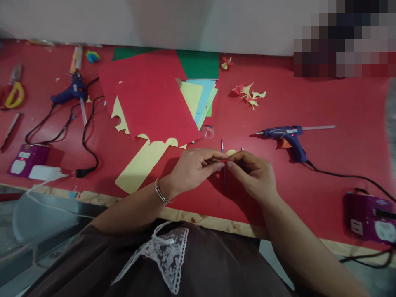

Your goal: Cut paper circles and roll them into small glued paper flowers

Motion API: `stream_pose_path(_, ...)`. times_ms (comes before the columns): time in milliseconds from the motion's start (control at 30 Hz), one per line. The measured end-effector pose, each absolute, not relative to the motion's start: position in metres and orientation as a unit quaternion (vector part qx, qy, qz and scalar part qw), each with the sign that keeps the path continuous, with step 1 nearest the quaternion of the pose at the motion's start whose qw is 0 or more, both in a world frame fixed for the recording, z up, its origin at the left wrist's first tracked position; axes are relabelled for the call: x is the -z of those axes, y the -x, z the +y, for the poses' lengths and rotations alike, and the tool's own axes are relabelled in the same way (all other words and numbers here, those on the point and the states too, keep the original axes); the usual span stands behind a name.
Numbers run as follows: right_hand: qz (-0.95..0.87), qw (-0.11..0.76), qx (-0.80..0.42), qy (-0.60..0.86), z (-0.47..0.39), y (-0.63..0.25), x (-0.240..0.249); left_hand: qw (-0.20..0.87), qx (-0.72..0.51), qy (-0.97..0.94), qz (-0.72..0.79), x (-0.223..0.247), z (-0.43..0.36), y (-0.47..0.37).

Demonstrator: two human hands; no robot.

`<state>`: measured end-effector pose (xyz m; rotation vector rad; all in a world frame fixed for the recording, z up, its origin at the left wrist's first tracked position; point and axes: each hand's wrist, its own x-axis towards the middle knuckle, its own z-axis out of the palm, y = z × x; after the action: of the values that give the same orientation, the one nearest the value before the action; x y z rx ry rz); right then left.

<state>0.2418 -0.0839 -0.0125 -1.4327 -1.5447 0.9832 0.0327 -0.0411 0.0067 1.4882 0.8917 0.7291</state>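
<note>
My left hand (pixel 198 167) and my right hand (pixel 255 173) meet at the fingertips near the table's front edge. Both pinch a small red piece (pixel 225 160), mostly covered by the fingers. Below them a thin blue stick (pixel 224 181) lies on the red table. A small yellow round piece (pixel 231 152) shows just behind my right fingertips. Left of my hands is a long yellow paper strip (pixel 139 165), and beyond it lie large red sheets (pixel 154 99).
A blue glue gun (pixel 287 133) lies right of my hands, its cord running to a purple box (pixel 368 218). Another glue gun (pixel 71 90), yellow-handled scissors (pixel 15 95) and a purple box (pixel 27 159) are at left. Paper scraps (pixel 249 94) lie behind.
</note>
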Motion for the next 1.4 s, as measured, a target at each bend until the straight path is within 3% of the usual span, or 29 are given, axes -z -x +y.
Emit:
stream_pose_path(833,-0.608,0.411,-0.421,0.533,-0.082,-0.238,0.002,0.568,-0.316,-0.677,0.346,-0.009,-0.043,-0.034)
stream_pose_path(1133,-0.558,0.413,-0.491,0.526,-0.085,-0.241,0.002,0.641,-0.286,-0.653,0.287,-0.008,-0.039,-0.027)
stream_pose_path(1400,-0.577,0.406,-0.434,0.561,-0.082,-0.239,-0.001,0.672,-0.306,-0.588,0.329,0.001,-0.042,-0.037)
